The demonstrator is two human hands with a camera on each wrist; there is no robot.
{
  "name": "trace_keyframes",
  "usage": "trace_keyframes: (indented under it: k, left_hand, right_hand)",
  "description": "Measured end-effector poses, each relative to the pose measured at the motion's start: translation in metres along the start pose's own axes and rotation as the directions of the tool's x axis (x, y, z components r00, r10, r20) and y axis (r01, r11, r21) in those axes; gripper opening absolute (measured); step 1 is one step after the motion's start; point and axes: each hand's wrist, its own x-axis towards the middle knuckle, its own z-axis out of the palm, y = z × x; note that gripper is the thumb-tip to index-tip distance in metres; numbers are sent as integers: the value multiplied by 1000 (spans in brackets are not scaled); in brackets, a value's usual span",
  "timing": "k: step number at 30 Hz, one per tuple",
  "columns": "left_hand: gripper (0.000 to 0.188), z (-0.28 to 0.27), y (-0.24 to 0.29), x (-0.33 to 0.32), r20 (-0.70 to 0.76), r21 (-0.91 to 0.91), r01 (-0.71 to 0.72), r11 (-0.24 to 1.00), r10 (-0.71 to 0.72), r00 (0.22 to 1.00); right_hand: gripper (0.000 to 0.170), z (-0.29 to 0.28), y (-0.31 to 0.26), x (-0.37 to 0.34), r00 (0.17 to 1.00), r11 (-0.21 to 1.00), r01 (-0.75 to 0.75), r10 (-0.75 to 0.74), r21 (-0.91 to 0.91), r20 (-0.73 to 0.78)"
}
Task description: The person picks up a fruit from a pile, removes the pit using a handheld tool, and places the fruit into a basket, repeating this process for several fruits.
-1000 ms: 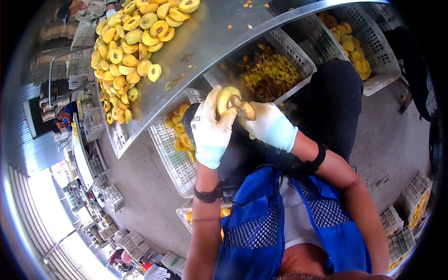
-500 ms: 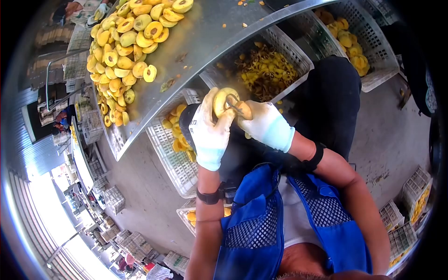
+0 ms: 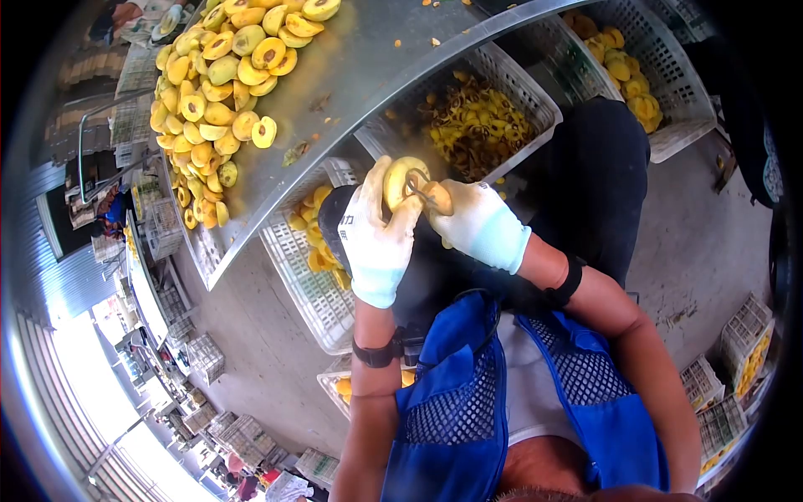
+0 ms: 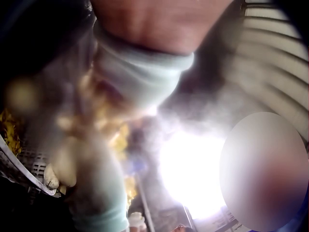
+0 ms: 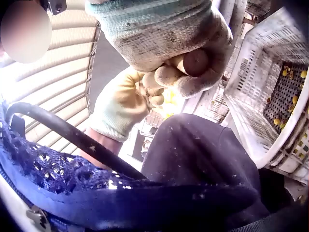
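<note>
In the head view, my gloved left hand (image 3: 374, 238) holds a yellow peach half (image 3: 395, 186) between thumb and fingers. Curled fingers of my gloved right hand (image 3: 485, 222) grip a pitting tool (image 3: 438, 197), whose curved dark metal blade meets the peach's cut face. The round handle end (image 5: 195, 62) pokes out of the right fist in the right wrist view. Both hands meet above my lap, close to the table edge. The left wrist view is blurred and hides the peach.
A metal table (image 3: 360, 75) bears a heap of peach halves (image 3: 209, 117). Under its edge stand a crate (image 3: 548, 121) of peelings and scraps, a white crate (image 3: 322, 309) of peach pieces, and another crate (image 3: 682, 92) at the right. My knee (image 5: 193, 140) lies close beneath the hands.
The table and heap have shifted slightly left in view as the head moved. Both hands keep their hold on the peach half and tool, with only a slight turn of the blade.
</note>
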Motion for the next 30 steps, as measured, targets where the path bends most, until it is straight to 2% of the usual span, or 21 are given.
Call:
trace_keyframes:
  k: [2, 5, 8, 11, 12, 14, 15, 17, 18, 21, 22, 25, 26, 29, 30]
  left_hand:
    - [54, 0, 0, 0, 36, -41, 39, 998, -37, 999]
    - [55, -4, 0, 2, 103, -49, 73, 996, -67, 992]
    - [58, -3, -7, -1, 95, -147, 112, 983, -99, 991]
    - [59, 15, -10, -12, -6, -394, 165, 904, -182, 983]
    - [58, 16, 8, -12, 40, -579, 304, 757, -346, 937]
    - [50, 25, 17, -14, -8, -701, 305, 644, -435, 901]
    - [48, 27, 16, -13, -22, -715, 301, 631, -451, 892]
    - [44, 33, 7, -12, -66, -697, 250, 672, -407, 911]
    - [43, 34, 3, -10, -87, -687, 223, 692, -382, 920]
    - [39, 23, -5, -3, 7, -601, 219, 768, -270, 963]
    - [36, 17, 3, 1, 69, -645, 288, 707, -321, 944]
    - [36, 11, -16, 10, 209, -573, 211, 792, -108, 972]
    - [37, 13, -18, 10, 258, -615, 255, 746, -116, 959]
    - [38, 9, -18, 13, 454, -751, 486, 446, -186, 872]
    - [37, 13, -24, 12, 430, -775, 448, 445, -149, 891]
  right_hand:
    - [11, -3, -5, 4, 982, 960, -170, 147, 221, 115]
    - [16, -3, -6, 5, 949, 870, -300, 230, 391, 217]
    - [22, -29, -26, 13, 791, 704, -587, 391, 400, 471]
    - [25, -21, -20, 11, 785, 699, -576, 327, 423, 527]
    - [25, -19, -19, 10, 788, 696, -569, 309, 439, 532]
    - [24, -16, -18, 9, 792, 687, -558, 271, 467, 547]
    - [24, -17, -17, 9, 795, 710, -546, 269, 446, 544]
    - [24, -20, -16, 11, 803, 753, -520, 267, 404, 533]
    - [25, -16, -15, 10, 840, 782, -471, 257, 408, 477]
    - [23, -18, -13, 7, 827, 758, -494, 259, 425, 500]
    - [23, -21, -14, 6, 799, 728, -531, 261, 433, 541]
    - [22, -26, -12, 7, 723, 657, -618, 259, 431, 641]
    - [22, -27, -12, 7, 702, 650, -634, 257, 419, 664]
    - [21, -26, -9, 7, 671, 637, -648, 220, 417, 708]
    - [22, -25, -8, 8, 669, 633, -647, 203, 425, 715]
